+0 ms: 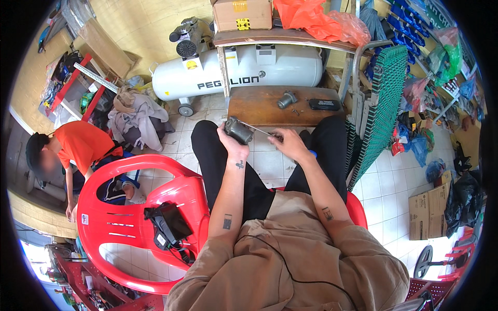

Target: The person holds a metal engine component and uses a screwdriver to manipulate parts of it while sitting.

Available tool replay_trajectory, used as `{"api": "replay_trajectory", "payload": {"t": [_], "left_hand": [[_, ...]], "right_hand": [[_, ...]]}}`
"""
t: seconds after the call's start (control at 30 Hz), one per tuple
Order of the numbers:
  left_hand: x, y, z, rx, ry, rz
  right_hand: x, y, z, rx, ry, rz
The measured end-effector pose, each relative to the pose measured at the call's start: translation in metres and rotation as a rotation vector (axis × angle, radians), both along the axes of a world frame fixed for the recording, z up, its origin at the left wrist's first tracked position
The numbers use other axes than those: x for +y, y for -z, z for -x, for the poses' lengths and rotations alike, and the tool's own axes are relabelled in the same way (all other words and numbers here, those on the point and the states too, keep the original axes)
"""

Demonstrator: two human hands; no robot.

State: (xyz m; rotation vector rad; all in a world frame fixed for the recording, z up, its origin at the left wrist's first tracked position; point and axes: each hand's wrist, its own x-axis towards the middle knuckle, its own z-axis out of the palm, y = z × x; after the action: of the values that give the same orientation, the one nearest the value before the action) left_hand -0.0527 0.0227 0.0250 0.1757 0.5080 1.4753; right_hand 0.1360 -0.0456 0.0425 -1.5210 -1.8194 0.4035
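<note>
From afar I had the left hand (235, 147) curled round the dark motor (239, 132), whose long axis slanted rightward toward the right hand (292, 146), which was pinching a thin tool (260, 130).

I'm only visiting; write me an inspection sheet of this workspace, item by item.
Surface: low brown wooden bench beyond the knees.
Job's things: dark metal cylinder; thin tool, contact unclear; second metal part and black case on the bench.
Clutter: grey cloth heap on the floor; dark device on a red chair.
Grips: left grip holds the cylinder; right grip holds the tool.
Cables: thin black cable across the brown shirt.
Surroundings: white-tanked compressor behind the bench; person in orange at left.
</note>
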Motion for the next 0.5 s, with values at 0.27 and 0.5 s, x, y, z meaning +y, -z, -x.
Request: {"api": "replay_trajectory", "payload": {"t": [0.27, 0.5], "left_hand": [[-0.002, -0.004, 0.0, 0.001, -0.018, -0.003], [-0.002, -0.006, 0.0, 0.013, -0.028, 0.019]], "right_hand": [[0.0, -0.009, -0.005, 0.106, 0.036, 0.125], [0.001, -0.007, -0.003, 0.203, -0.06, 0.248]]}}
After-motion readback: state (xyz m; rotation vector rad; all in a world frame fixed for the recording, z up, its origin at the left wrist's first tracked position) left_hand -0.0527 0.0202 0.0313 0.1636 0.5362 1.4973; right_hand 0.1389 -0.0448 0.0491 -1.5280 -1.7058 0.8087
